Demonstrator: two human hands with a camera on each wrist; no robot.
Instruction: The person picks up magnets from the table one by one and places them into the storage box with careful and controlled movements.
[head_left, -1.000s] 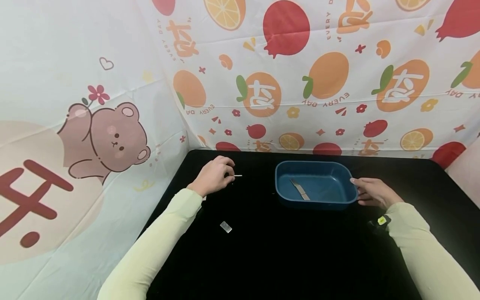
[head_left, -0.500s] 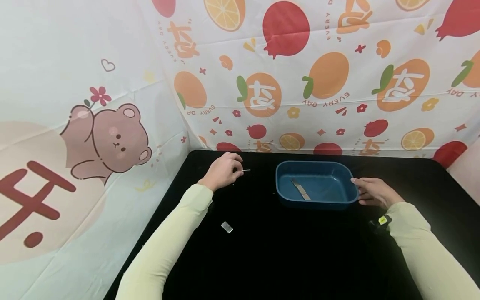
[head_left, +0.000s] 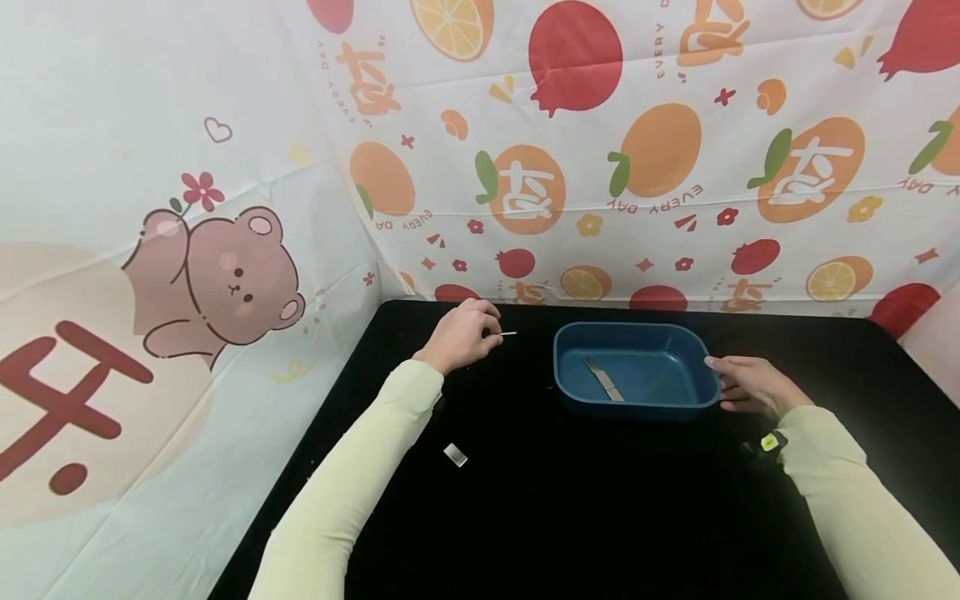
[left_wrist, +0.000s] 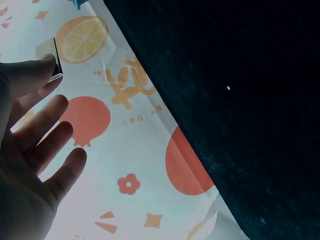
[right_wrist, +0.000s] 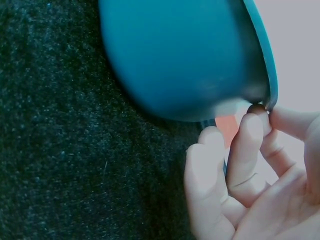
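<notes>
Between thumb and index finger, my left hand [head_left: 461, 335] pinches a small flat glass slide [left_wrist: 46, 49]; its other fingers are spread loosely in the left wrist view. In the head view the slide shows edge-on as a thin pale line, left of the blue plastic basin [head_left: 637, 408]. My right hand [head_left: 757, 387] grips the basin's right end, thumb on the rim and fingers beneath it. A slim metal tool [head_left: 603, 381], like a scalpel, lies slanted inside the basin. Another clear slide [head_left: 455, 455] lies on the table in front of my left forearm.
The black table [head_left: 600, 508] runs back to a fruit-printed cloth [head_left: 660, 242]. A second cloth with a bear print [head_left: 240, 275] hangs along the left side. A small pale speck [left_wrist: 228, 88] lies on the black surface.
My left hand has moved right and slightly back toward the basin, carrying the glass slide. My right hand and the basin have stayed in place.
</notes>
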